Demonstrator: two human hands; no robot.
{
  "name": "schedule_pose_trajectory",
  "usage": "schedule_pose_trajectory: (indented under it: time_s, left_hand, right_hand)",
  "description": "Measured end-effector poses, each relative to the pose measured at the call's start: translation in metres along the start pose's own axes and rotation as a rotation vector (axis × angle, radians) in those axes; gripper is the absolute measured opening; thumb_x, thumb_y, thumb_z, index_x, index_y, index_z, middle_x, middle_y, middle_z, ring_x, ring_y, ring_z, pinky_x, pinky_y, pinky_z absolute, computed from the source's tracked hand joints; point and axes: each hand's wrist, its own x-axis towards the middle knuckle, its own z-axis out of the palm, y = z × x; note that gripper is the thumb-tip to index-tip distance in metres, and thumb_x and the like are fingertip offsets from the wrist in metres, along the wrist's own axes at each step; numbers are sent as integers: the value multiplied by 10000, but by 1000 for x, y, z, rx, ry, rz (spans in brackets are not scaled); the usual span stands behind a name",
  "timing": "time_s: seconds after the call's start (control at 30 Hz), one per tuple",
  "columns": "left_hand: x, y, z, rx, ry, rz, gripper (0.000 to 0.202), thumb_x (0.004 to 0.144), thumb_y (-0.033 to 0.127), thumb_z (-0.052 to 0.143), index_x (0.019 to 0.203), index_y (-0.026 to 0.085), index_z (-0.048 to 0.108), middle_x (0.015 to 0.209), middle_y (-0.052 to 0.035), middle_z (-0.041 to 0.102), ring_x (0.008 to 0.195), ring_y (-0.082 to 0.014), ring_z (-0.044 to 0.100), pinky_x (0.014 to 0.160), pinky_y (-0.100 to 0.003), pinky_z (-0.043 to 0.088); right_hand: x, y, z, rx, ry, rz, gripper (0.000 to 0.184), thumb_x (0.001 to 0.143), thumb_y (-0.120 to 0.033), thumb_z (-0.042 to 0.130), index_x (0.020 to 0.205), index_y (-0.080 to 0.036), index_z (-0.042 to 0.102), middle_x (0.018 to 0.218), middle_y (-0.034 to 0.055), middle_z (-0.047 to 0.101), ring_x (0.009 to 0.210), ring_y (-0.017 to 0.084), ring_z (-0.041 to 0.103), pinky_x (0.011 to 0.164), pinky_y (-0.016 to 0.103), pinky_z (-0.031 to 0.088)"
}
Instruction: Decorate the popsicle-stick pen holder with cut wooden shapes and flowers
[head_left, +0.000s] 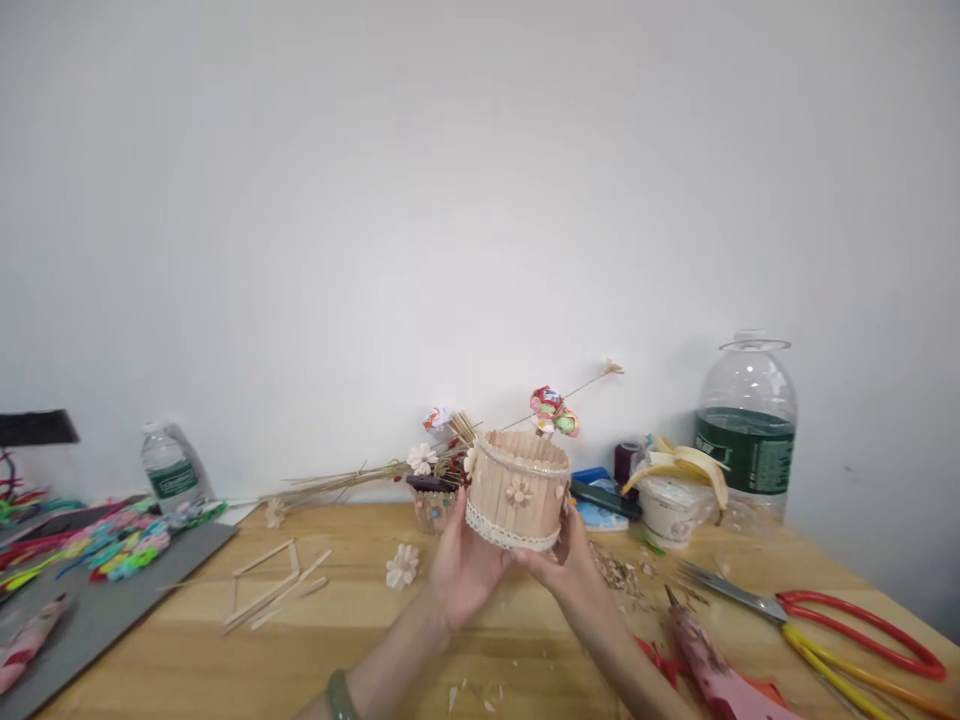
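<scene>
Both my hands hold up a round pot point(517, 488) made of upright wooden sticks, trimmed with white lace at the bottom and small wooden flowers on its side. My left hand point(463, 562) cups it from below on the left, fingers curled around its base. My right hand point(568, 562) grips its lower right side. The pot is lifted a little above the wooden table point(360, 650) and tilted slightly toward me.
Loose wooden sticks point(274, 592) and a wooden flower point(402, 566) lie left of my hands. Dried stems with paper flowers point(553, 412) lie behind. Red-handled shears point(832, 620), a pink glue gun point(709, 670), a large water jug point(746, 430), a small bottle point(171, 468) and colourful pieces on a grey mat point(112, 610) surround them.
</scene>
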Motion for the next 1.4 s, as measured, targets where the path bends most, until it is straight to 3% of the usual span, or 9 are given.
schedule_pose_trajectory:
  time_s: [0.13,0.3,0.57,0.77,0.97,1.03,1.13,1.23,1.4]
  left_hand:
    - [-1,-7,5,8,130,-20,468,934,439,313,1160,149,602,1095,-54,694,972,-156,646,769,-233,513]
    - [-1,-4,4,47,92,-40,546,907,511,307,1182,134,592,1179,-70,652,1054,-174,612,781,-236,518]
    - [10,20,-27,120,145,-47,365,886,406,454,1029,135,653,1020,-66,714,1034,-186,621,888,-266,478]
    - [15,25,-34,177,136,-159,341,831,326,503,1041,97,644,1031,-122,705,1085,-266,598,988,-400,409]
    - [13,21,-33,221,134,-341,390,809,343,518,1116,120,611,1028,-125,708,1064,-292,611,990,-477,392]
    - [13,19,-34,232,138,-376,405,804,340,522,1135,121,600,1036,-131,704,1060,-290,613,980,-475,401]
    - [14,16,-36,246,155,-399,415,799,337,521,1128,97,602,1026,-141,705,1045,-293,620,968,-467,415]
    - [15,14,-34,254,179,-393,380,818,316,489,1095,90,619,995,-123,716,1029,-292,628,952,-450,429]
    - [14,15,-31,265,272,-346,367,862,337,441,1066,98,632,928,-101,733,979,-256,651,913,-390,463]
  right_hand:
    - [-1,6,2,-174,161,-63,909,651,-507,701,1336,-209,183,1376,198,306,1274,339,356,1025,550,312]
    - [-8,-5,5,-381,217,-228,834,655,-445,719,1311,-233,249,1302,146,305,1276,351,275,1049,583,241]
    - [-11,-15,-7,-474,27,-380,702,697,-345,715,1272,-276,318,1320,121,344,1287,335,311,1051,580,266]
    - [-7,-16,-21,-332,-142,-203,778,765,-480,631,1360,-337,150,1423,132,269,1310,288,349,999,503,391]
    - [-13,-24,-26,-349,-303,-190,1071,662,-488,727,1434,-323,4,1515,141,135,1378,317,195,1072,544,256]
    - [-14,-27,-26,-489,-290,-292,1137,648,-470,741,1445,-291,-50,1520,164,85,1382,351,155,1062,586,239]
    - [-12,-35,-27,-780,-209,-616,1106,671,-394,739,1460,-244,-21,1513,177,76,1376,377,144,1050,600,255]
    - [-6,-42,-30,-978,-195,-881,1016,721,-294,689,1468,-205,5,1484,177,177,1366,363,178,1055,586,260]
    - [0,-43,-36,-1117,-257,-888,917,744,-156,595,1464,-184,27,1411,193,303,1357,353,200,1027,595,298]
